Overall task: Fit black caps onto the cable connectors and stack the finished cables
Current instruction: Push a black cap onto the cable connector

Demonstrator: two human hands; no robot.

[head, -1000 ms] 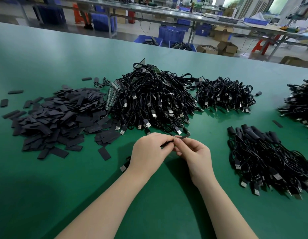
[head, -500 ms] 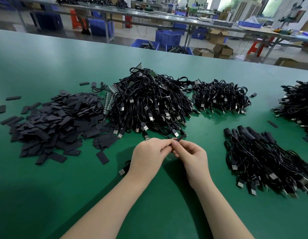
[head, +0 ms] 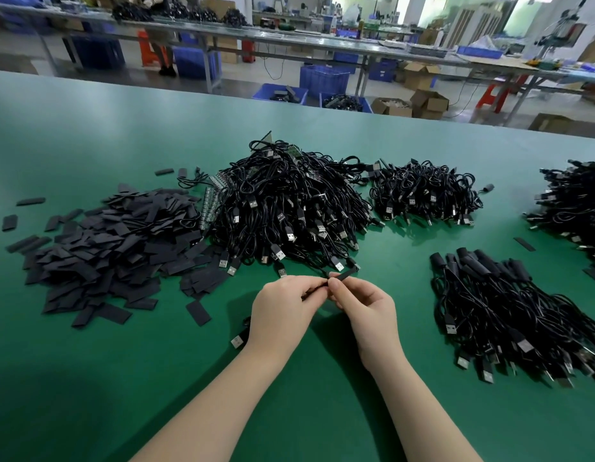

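My left hand (head: 284, 308) pinches a thin black cable (head: 314, 291) whose USB plug end (head: 237, 341) trails out below the wrist. My right hand (head: 367, 306) holds a flat black cap (head: 343, 274) by its near end, fingertips meeting the left hand's; the cap sticks out up and to the right. How far the connector sits inside the cap is hidden by the fingers. A heap of loose black caps (head: 102, 248) lies to the left. A big pile of uncapped cables (head: 289, 208) is just beyond my hands. Capped cables (head: 509, 311) are stacked at the right.
The green table (head: 89, 378) carries two more cable piles, one at the back (head: 426, 193) and one at the far right edge (head: 576, 201). Stray caps (head: 198, 313) lie near my left hand. Benches, blue crates and cardboard boxes stand behind the table.
Both hands stay together at the same spot, working the cap and cable between the fingertips. The camera has tilted up a little, so the piles sit lower in view.
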